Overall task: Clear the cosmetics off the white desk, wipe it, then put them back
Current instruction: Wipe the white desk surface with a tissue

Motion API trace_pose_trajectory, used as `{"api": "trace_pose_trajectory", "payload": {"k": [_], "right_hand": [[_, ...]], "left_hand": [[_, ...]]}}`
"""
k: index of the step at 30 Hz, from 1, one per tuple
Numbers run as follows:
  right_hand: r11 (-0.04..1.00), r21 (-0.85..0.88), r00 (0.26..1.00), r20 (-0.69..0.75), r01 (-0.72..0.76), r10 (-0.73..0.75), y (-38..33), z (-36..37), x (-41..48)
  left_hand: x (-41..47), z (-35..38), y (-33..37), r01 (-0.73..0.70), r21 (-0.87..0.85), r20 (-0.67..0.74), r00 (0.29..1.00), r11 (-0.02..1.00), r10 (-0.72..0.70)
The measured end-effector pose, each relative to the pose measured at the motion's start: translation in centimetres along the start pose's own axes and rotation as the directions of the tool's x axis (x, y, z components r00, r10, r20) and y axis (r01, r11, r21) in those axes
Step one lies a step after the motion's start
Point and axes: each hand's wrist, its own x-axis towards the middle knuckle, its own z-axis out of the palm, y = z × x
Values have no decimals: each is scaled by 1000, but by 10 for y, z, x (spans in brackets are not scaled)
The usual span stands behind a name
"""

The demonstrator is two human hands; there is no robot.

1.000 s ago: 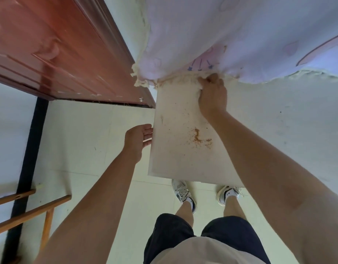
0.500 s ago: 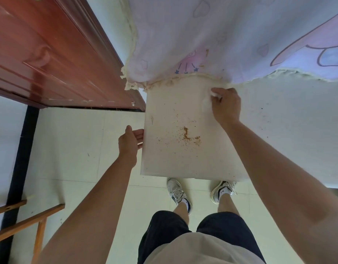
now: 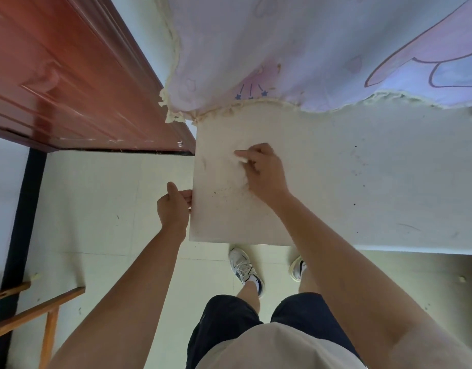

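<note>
Desk (image 3: 376,182) rt half free — cloth (image 3: 282,49) over back edge

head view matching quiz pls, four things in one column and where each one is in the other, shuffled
1 right hand
2 left hand
3 patterned cloth
4 red-brown door

A at the white desk's left edge
B covers the desk's far edge
C fills the view's top left corner
D pinches a white wipe on the desk

Pairs: 1-D, 2-A, 3-B, 4-C
</note>
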Motion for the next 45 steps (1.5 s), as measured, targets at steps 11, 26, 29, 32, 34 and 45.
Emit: {"api": "trace_pose_trajectory", "payload": {"k": [11, 26, 29, 32, 34, 45], "right_hand": [[868, -485, 972, -234, -105, -13, 50, -4, -52], [921, -233, 930, -272, -313, 247, 61, -54, 20], [913, -355, 967, -221, -201, 127, 46, -21, 13], [932, -358, 996, -50, 56, -78, 8, 36, -19], [929, -311, 979, 64, 203, -192, -18, 63, -43], [987, -103, 973, -208, -126, 103, 42, -41, -1]], "left_hand": [[-8, 8, -6, -49, -38, -129, 991, 998, 43], [0, 5, 10, -103, -62, -92, 991, 993, 97], [2, 1, 14, -126, -36, -83, 989, 991, 123], [3, -5, 18, -127, -40, -79, 989, 991, 123], [5, -9, 20, -114, -20, -118, 987, 993, 110], [-1, 9, 22, -103, 34, -1, 995, 994, 103]]}}
